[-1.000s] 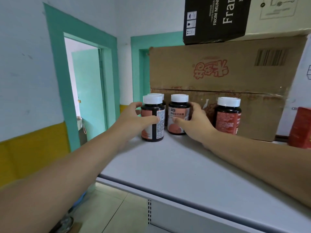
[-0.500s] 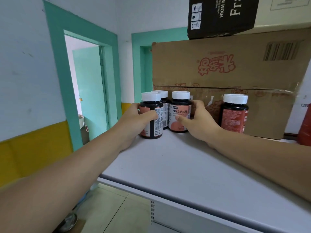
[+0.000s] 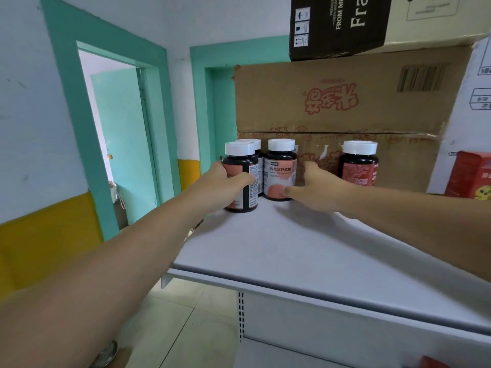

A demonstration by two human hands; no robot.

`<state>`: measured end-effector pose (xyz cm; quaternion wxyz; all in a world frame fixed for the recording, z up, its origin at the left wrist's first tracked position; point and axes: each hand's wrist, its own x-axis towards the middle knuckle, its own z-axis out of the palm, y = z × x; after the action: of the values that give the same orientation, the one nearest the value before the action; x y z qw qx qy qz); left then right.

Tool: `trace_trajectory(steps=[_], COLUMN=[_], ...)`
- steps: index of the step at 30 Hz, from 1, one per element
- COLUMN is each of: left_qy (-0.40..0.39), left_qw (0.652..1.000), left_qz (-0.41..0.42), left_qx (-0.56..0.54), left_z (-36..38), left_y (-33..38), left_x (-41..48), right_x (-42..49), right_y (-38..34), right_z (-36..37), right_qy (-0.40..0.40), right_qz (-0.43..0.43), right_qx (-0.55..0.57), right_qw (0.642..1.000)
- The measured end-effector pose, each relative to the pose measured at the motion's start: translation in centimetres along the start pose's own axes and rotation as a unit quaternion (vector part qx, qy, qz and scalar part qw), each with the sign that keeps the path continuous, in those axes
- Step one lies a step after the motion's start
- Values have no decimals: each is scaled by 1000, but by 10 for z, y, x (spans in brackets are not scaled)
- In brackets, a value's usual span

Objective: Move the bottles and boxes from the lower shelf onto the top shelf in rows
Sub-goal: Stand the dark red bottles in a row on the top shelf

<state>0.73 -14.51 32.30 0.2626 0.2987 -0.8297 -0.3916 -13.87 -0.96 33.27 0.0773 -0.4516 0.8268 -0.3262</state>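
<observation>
White-capped dark bottle [image 3: 239, 162] stands far left on the pale grey metal top shelf [image 3: 279, 248], my left hand [image 3: 223, 184] wrapped round it. My right hand [image 3: 318, 189] seemingly clasps the pink-labelled dark bottle [image 3: 280, 173] just beside. I'd square both labels forward, sides touching.

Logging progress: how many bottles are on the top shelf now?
4 bottles. One in the left hand, one behind it, one at the right hand, one apart on the right. More may hide behind.
</observation>
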Motion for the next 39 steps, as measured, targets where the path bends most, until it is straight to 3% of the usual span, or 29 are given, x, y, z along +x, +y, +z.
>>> trace_trajectory(steps=[2, 5, 7, 12, 18, 25, 31, 35, 39], left_qy=[-55, -120, -136, -132, -115, -113, -189, -254, -272], left_qw=[986, 910, 879, 889, 883, 896, 897, 900, 918], left_qz=[26, 40, 63, 169, 232, 296, 262, 192, 108], left_qx=[157, 394, 453, 404, 392, 311, 301, 297, 267], left_z=[-15, -35, -41, -32, 26, 107, 182, 233, 285], left_y=[6, 20, 30, 49, 65, 85, 54, 14, -28], left_x=[-10, -39, -64, -127, -184, -261, -295, -301, -286], right_x=[-23, -60, -91, -178, -281, -385, -437, -450, -438], right_y=[-8, -14, -13, 5, 64, 130, 196, 244, 298], right_z=[-11, -25, -37, -76, -104, -119, -104, -73, -37], right_qy=[-44, -48, -41, 0, 47, 37, 15, -13, -46], right_qz=[-24, -47, -41, -46, -11, 17, 68, 103, 148], right_qx=[-75, -146, -153, -202, -235, -311, -321, -296, -220], right_qw=[996, 987, 986, 978, 971, 950, 945, 950, 963])
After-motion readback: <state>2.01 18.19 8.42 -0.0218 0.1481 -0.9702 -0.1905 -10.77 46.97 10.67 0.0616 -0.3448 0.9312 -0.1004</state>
